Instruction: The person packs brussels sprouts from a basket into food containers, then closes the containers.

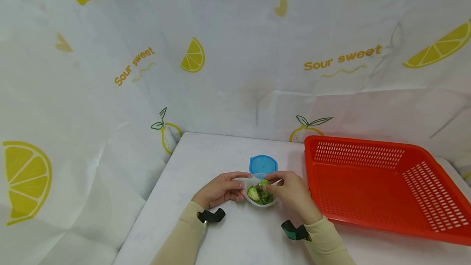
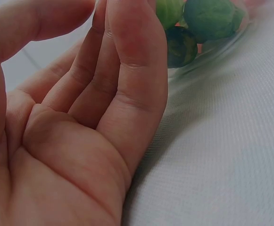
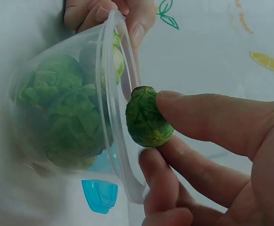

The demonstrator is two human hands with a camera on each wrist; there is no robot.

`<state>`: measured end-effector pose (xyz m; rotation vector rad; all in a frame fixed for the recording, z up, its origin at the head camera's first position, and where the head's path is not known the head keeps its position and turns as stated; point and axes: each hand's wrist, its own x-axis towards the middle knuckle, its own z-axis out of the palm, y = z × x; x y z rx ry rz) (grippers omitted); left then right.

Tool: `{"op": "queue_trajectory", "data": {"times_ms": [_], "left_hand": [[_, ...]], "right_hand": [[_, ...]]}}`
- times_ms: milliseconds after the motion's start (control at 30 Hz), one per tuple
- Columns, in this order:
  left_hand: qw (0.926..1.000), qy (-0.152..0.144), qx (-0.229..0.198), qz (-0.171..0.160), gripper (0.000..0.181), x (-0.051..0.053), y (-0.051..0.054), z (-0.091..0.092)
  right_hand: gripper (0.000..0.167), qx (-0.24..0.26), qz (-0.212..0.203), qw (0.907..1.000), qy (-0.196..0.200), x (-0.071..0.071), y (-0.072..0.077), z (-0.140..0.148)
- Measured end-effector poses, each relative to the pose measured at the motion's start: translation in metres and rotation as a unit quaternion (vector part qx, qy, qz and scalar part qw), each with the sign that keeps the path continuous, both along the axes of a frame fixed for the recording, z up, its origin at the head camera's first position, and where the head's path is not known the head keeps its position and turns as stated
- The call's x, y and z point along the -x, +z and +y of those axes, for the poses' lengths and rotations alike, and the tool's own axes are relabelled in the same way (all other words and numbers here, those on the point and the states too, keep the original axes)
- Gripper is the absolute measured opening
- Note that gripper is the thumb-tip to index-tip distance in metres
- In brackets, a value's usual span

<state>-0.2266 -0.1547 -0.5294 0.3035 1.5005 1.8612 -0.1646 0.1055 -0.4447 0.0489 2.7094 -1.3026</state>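
Observation:
A clear plastic bowl (image 1: 260,205) holding several green Brussels sprouts (image 1: 254,194) stands on the table between both hands. The left hand (image 1: 223,188) holds the bowl's left side, thumb near the rim and fingers against the outer wall. Above the bowl's opening, the right hand (image 1: 294,192) pinches one small Brussels sprout (image 3: 148,120) between thumb and fingers. In the right wrist view the other sprouts show through the bowl's cloudy wall. The left wrist view shows the palm and curved fingers, which partly hide the bowl.
Just behind the bowl lies a blue lid (image 1: 263,163) on the white-covered table (image 1: 235,236). A large red plastic basket (image 1: 360,187) with slotted sides stands at the right, close to the right hand. A lemon-printed cloth (image 1: 235,52) hangs behind and at the left.

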Motion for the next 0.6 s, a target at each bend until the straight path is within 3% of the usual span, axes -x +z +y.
{"op": "queue_trajectory", "data": {"times_ms": [200, 300, 400, 500, 600], "left_hand": [[0.9999, 0.001, 0.001, 0.011, 0.05, 0.004, 0.005, 0.0], [0.9998, 0.001, 0.007, 0.017, 0.051, 0.005, 0.007, -0.001], [0.9993, 0.004, 0.028, 0.026, 0.05, 0.006, 0.009, -0.003], [0.996, 0.029, 0.067, 0.051, 0.046, 0.007, 0.014, -0.003], [0.9871, 0.076, 0.113, 0.084, 0.044, 0.014, 0.022, 0.0]], "right_hand": [[0.032, 0.0, 0.006, 0.9998, -0.02, 0.004, 0.0, 0.0], [0.041, 0.032, 0.019, 0.998, -0.051, 0.01, -0.003, 0.0], [0.059, 0.096, 0.013, 0.9913, -0.089, 0.017, -0.009, 0.0], [0.077, 0.14, -0.022, 0.9841, -0.107, 0.024, -0.017, 0.003], [0.087, 0.158, -0.064, 0.9799, -0.103, 0.027, -0.024, 0.007]]}}
